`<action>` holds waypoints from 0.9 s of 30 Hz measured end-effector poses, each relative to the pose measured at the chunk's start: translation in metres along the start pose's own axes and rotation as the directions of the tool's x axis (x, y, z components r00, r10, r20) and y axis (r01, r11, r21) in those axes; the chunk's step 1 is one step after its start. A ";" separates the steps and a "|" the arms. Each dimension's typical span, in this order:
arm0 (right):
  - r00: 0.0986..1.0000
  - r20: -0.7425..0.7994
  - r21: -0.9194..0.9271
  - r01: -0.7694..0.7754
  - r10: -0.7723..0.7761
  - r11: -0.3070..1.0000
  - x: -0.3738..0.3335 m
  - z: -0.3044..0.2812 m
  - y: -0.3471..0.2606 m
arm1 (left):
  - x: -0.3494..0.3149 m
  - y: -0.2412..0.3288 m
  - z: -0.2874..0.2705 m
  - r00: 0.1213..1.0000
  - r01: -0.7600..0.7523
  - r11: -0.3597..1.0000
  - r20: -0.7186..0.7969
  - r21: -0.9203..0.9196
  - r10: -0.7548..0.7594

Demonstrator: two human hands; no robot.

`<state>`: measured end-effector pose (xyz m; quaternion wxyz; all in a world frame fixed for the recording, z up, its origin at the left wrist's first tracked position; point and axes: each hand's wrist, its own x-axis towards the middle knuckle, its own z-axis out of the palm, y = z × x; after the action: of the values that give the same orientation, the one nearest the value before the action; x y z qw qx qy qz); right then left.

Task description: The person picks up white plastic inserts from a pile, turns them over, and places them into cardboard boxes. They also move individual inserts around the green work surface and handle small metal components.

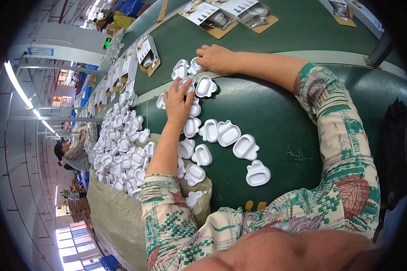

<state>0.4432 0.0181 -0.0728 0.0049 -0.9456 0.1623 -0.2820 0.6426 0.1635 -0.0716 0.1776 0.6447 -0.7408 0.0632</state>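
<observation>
My left hand [178, 103] reaches over the small white plastic dishes on the green work surface. Its fingers are spread on and around one white dish [188, 85], partly covering it. Farther off, by the pale rail, my right hand [216, 58] lies palm down with its fingers slightly bent and apart, against another white dish [195, 67]. Its palm and thumb are hidden. One more white dish [206, 86] rests between my hands. Several others curve toward me, among them a dish [246, 147] and the nearest one [258, 173], each with a rounded rectangular hollow.
A large heap of white dishes [119, 147] fills an olive woven sack [108, 198] at my left. Beyond the pale rail [253, 68], a green conveyor belt [275, 40] carries printed packs [148, 55]. A metal post [381, 50] stands at right. Another person [74, 156] is far left.
</observation>
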 end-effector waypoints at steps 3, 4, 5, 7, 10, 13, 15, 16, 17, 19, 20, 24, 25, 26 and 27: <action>1.000 0.008 -0.012 -0.018 0.018 1.000 -0.004 -0.007 -0.001 | -0.001 0.000 -0.001 0.999 -0.031 0.999 0.014 -0.019 0.031; 1.000 -0.009 -0.051 -0.020 0.020 0.998 -0.009 -0.011 0.001 | -0.001 -0.001 -0.001 0.999 -0.020 1.000 0.026 -0.019 0.021; 0.999 -0.026 -0.089 -0.023 0.020 0.996 -0.015 -0.014 0.003 | -0.001 -0.002 -0.002 0.999 -0.009 1.000 0.039 -0.020 0.009; 0.994 -0.108 -0.226 -0.059 0.036 0.972 -0.028 -0.026 0.021 | -0.001 -0.003 0.000 1.000 -0.013 1.000 0.026 -0.016 0.013; 0.942 -0.261 -0.287 -0.285 0.212 0.915 -0.045 -0.046 0.049 | 0.000 -0.002 0.000 1.000 -0.015 1.000 0.018 -0.020 0.015; 0.898 -0.306 -0.355 -0.415 0.315 0.838 -0.049 -0.063 0.066 | -0.001 -0.003 0.000 1.000 -0.018 1.000 0.014 -0.023 0.019; 0.862 -0.281 -0.413 -0.505 0.421 0.758 -0.052 -0.069 0.076 | -0.002 -0.004 0.002 1.000 -0.010 1.000 0.017 -0.017 0.011; 0.848 -0.286 -0.435 -0.530 0.446 0.728 -0.053 -0.072 0.081 | -0.001 -0.004 0.003 1.000 -0.010 1.000 0.018 -0.021 0.011; 0.848 -0.284 -0.437 -0.530 0.448 0.726 -0.055 -0.074 0.085 | -0.001 -0.004 0.003 1.000 -0.007 1.000 0.014 -0.021 0.007; 0.818 -0.293 -0.419 -0.576 0.495 0.702 -0.054 -0.088 0.083 | -0.001 -0.006 0.003 1.000 0.001 1.000 0.011 -0.013 -0.001; 0.819 -0.292 -0.420 -0.574 0.495 0.703 -0.053 -0.088 0.085 | -0.003 -0.007 0.001 1.000 0.003 1.000 0.012 -0.006 -0.003; 0.839 -0.384 -0.366 -0.522 0.386 0.770 -0.071 -0.099 0.102 | -0.002 -0.007 0.003 1.000 0.000 1.000 0.017 -0.013 0.000; 0.832 -0.518 -0.342 -0.415 0.199 0.843 -0.074 -0.102 0.100 | -0.002 -0.007 0.003 1.000 0.003 1.000 0.017 -0.012 -0.003; 0.767 -0.288 -0.437 -0.638 0.574 0.634 -0.063 -0.105 0.103 | -0.002 -0.007 0.002 1.000 0.006 1.000 0.013 -0.012 -0.006; 0.767 -0.287 -0.439 -0.638 0.574 0.633 -0.066 -0.104 0.107 | -0.002 -0.006 0.002 1.000 0.006 1.000 0.008 -0.015 -0.006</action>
<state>0.3025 -0.0537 -0.0311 -0.1618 -0.7823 0.5392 -0.2665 0.6479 0.1637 -0.0750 0.1796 0.6460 -0.7399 0.0543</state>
